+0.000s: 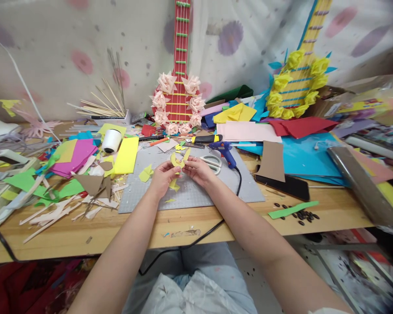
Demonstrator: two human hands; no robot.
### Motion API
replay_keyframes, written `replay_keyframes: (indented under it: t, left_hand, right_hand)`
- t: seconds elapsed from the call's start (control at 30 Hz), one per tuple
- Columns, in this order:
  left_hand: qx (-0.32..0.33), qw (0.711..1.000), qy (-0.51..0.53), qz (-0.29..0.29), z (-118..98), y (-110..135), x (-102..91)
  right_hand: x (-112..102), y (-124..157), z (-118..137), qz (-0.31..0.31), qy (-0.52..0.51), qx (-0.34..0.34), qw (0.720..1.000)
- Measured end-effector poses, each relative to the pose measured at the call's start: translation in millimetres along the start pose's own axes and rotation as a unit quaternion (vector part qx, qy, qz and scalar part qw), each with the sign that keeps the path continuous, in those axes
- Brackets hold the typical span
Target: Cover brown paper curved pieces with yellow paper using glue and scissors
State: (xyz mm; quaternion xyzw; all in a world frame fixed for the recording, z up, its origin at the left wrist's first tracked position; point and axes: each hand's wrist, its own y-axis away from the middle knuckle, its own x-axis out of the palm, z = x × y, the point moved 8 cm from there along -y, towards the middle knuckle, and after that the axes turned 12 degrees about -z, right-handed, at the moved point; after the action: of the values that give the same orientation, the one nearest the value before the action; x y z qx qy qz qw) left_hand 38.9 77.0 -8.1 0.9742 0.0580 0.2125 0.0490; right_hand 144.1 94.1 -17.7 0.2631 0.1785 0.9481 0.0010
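Observation:
My left hand [164, 176] and my right hand [198, 170] meet above the grey cutting mat [196, 194]. Between their fingertips is a small curved yellow paper piece [176, 161], pinched from both sides. Loose yellow paper scraps [146, 173] lie on the mat left of my left hand, and more sit just below the fingers. Light-handled scissors [214, 163] rest on the mat, partly behind my right hand. To their right is a blue glue gun [225, 151], its black cord running down over the table edge.
A red paper guitar with pink flowers [178, 102] and a yellow one with yellow flowers [293, 87] stand at the back. A white cup [112, 141] and paper scraps are left; a black phone [286, 185], dark beads [304, 216] and blue sheets [309, 159] are right.

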Motion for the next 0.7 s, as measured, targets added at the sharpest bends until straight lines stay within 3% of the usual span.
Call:
replay_keyframes:
  t: [0.23,0.53,0.6,0.7]
  left_hand:
    - [0.001,1.0,-0.001,0.018,-4,3,4.0]
    - [-0.01,0.999,-0.002,0.035,2,-1,3.3]
    - [-0.019,0.999,-0.007,0.039,2,-1,3.1]
    - [-0.044,0.998,-0.005,0.045,2,0,3.0]
  right_hand:
    - [-1,-4,-5,0.026,-0.008,0.027,0.999]
    - [-4,-7,-4,0.009,-0.012,0.019,1.0]
    - [-8,-9,0,-0.009,-0.002,-0.009,1.0]
    - [-14,-11,16,-0.041,0.038,-0.108,0.993]
